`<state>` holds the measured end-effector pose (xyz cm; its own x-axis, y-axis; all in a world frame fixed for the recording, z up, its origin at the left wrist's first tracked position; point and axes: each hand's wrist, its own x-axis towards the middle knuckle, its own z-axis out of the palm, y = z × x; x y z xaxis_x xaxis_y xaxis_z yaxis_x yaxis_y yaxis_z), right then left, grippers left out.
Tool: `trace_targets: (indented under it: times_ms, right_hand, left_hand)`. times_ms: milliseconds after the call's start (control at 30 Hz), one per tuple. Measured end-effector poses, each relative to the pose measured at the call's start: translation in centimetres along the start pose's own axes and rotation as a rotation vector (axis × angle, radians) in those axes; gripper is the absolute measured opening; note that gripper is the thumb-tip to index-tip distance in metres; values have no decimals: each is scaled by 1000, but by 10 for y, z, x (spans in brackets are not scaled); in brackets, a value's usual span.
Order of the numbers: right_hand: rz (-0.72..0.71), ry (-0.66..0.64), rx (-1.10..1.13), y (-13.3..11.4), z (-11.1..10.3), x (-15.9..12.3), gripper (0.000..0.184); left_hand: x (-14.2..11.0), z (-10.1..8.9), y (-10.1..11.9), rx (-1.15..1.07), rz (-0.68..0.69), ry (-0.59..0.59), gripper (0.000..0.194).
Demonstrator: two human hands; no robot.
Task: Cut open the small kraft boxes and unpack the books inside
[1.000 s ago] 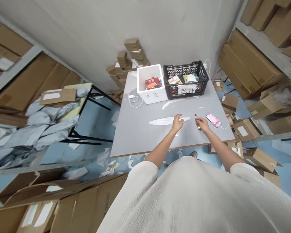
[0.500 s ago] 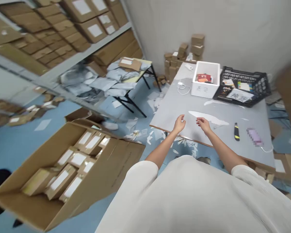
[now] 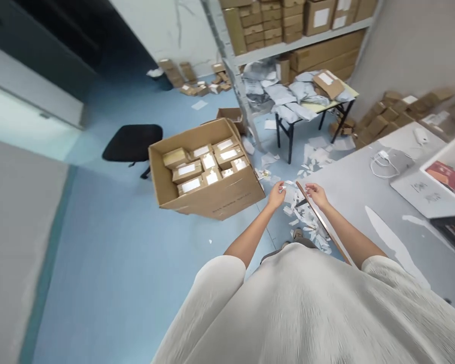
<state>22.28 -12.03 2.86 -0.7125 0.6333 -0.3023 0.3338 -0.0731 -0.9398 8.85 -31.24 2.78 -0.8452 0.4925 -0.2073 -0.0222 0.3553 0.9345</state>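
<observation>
My left fingers [image 3: 278, 188] pinch together on a small white paper scrap [image 3: 283, 187] (edges barely resolved), above loose paper scraps [image 3: 303, 217] on the blue floor [image 3: 136, 263]. My right fingers [image 3: 314, 189] curl loosely, holding what I cannot tell, nearer the brown edge [image 3: 320, 217] of the desk [image 3: 349, 177], which runs diagonally away.

the handwritten marks [image 3: 426, 193] on the white foam box [image 3: 445, 199] are too blurred to read.

A stockroom: metal shelving [image 3: 296, 40] holds cardboard cartons [image 3: 326, 15].
</observation>
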Motion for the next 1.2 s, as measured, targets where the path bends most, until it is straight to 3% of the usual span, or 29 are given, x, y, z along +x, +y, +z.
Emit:
trace_targets:
  times_ms: [267,600,733,967,1067,1200]
  right_hand:
    - [-101,-318,-146,-41,97,85,33]
    - [-174,-586,-244,-63,226,111,30]
    - [-204,-597,-266,-69,279,121,31]
    - [-184,-538,-294,-79,380,127,30]
    - [-153,-539,-301,-77,413,120,29]
    - [-74,-565,-315,-71,442,112,28]
  left_hand:
    - [15,-84,-15,-44,-79,312,48]
    - [14,-178,-57,-94,-161,567,46]
    - [32,-227,-76,-100,-162,580,45]
    - [59,-331,-109,-103,-182,498,47]
    - [66,-367,-126,-81,-208,471,47]
    - [74,-399,-150,-58,-290,445,45]
